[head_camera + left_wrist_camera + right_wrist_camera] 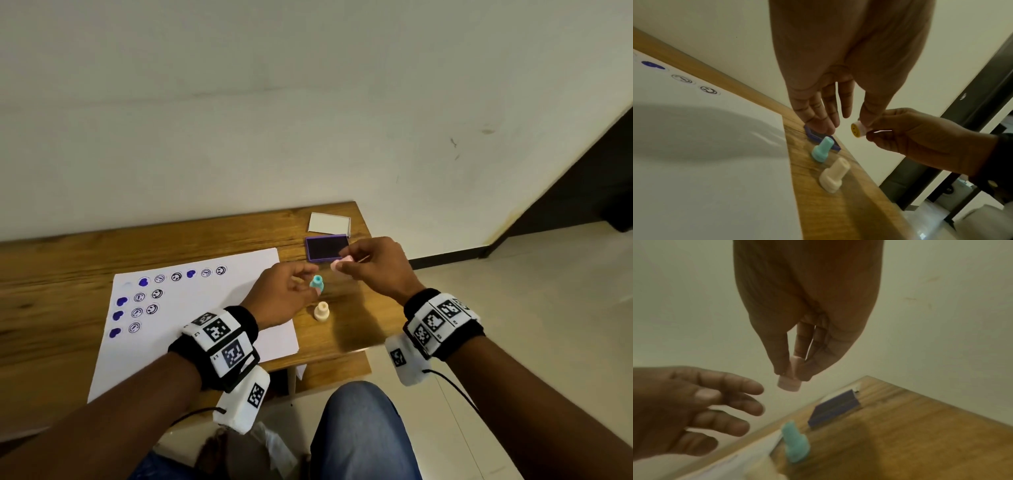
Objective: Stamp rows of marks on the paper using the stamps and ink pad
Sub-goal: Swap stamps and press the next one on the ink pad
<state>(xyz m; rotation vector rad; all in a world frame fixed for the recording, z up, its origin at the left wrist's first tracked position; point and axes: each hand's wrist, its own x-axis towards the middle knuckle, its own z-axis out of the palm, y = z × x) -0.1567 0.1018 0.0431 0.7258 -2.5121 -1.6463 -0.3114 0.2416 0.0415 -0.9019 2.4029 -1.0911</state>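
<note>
My right hand (346,262) pinches a small pink stamp (339,263) in the air, above the near edge of the purple ink pad (325,247). The left wrist view shows the pink stamp (859,129) with its yellow face turned sideways. My left hand (301,284) hovers open, holding nothing, just left of it and over the teal stamp (317,283). The teal stamp and a cream stamp (322,311) stand upright on the wooden table (68,260). The white paper (212,301) carries rows of blue hearts and smiley marks on its left part.
A white lid or card (329,223) lies behind the ink pad near the table's far right corner. The wall stands right behind the table. The table's right edge drops to a tiled floor (513,274). My knee in jeans (359,431) is below the front edge.
</note>
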